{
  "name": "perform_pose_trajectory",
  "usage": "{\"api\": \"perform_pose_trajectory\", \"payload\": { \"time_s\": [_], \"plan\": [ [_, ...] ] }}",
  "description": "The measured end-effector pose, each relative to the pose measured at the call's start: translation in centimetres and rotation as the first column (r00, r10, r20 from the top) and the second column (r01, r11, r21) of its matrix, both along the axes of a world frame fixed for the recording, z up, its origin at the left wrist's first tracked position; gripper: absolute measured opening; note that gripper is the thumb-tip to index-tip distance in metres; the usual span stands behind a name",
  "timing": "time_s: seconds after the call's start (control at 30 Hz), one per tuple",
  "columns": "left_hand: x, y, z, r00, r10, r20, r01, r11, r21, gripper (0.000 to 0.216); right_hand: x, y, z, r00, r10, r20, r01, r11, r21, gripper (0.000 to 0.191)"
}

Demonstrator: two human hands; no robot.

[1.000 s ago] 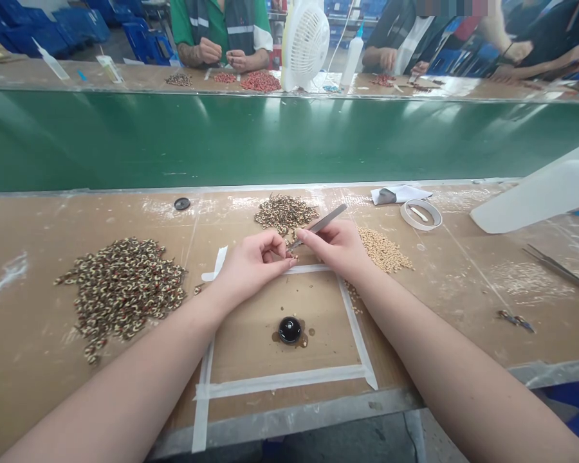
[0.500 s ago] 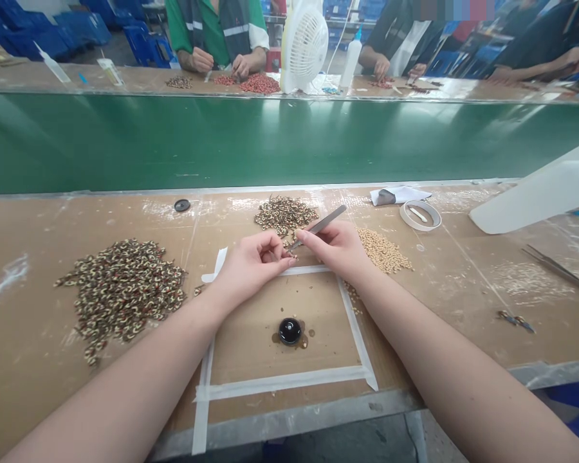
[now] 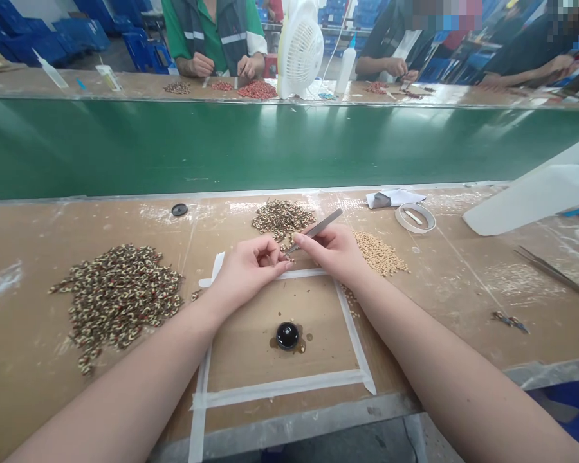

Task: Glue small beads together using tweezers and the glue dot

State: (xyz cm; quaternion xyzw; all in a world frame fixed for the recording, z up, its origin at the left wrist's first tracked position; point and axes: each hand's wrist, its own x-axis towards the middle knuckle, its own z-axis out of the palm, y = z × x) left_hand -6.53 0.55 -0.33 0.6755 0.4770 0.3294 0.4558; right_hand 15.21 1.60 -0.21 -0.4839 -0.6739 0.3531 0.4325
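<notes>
My right hand (image 3: 335,253) is closed around metal tweezers (image 3: 324,222), whose tips point down and left to the fingers of my left hand (image 3: 253,265). My left hand is pinched on a tiny piece (image 3: 291,260) at its fingertips, too small to make out. Just beyond both hands lies a small pile of dark and cream pieces (image 3: 282,217). Beside my right hand spreads a heap of tan beads (image 3: 380,252). Nearer me, a small black cup of dark liquid (image 3: 287,335) sits inside a white tape frame (image 3: 280,387), with wet spots around it.
A larger pile of dark and cream pieces (image 3: 120,296) lies left. To the right are a tape ring (image 3: 415,218), a white bottle (image 3: 525,193) and spare tweezers (image 3: 552,271). A green belt (image 3: 197,148) separates me from co-workers, a fan (image 3: 302,51) and red piles (image 3: 258,89).
The whole view has shifted slightly, with the table appearing a little lower and further left. My hands keep nearly the same pose, tweezers against the left fingertips.
</notes>
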Motion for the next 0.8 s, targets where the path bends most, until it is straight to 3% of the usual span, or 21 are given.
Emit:
{"api": "perform_pose_trajectory", "payload": {
  "time_s": [0.3,0.47,0.8],
  "plan": [
    [-0.07,0.11,-0.05,1.000,0.002,-0.013,-0.002,1.000,-0.018,0.027,-0.09,-0.03,0.14,1.000,0.008,-0.027,-0.008,1.000,-0.022,0.041],
    [-0.01,0.02,0.05,1.000,0.005,0.021,-0.005,1.000,-0.007,0.039,-0.04,-0.05,0.09,1.000,-0.001,-0.011,0.001,1.000,-0.031,0.042],
    [-0.05,0.07,-0.05,1.000,0.008,-0.017,-0.008,1.000,-0.020,0.026,-0.06,0.01,0.06,0.999,0.009,-0.034,-0.010,1.000,-0.018,0.041]
  ]
}}
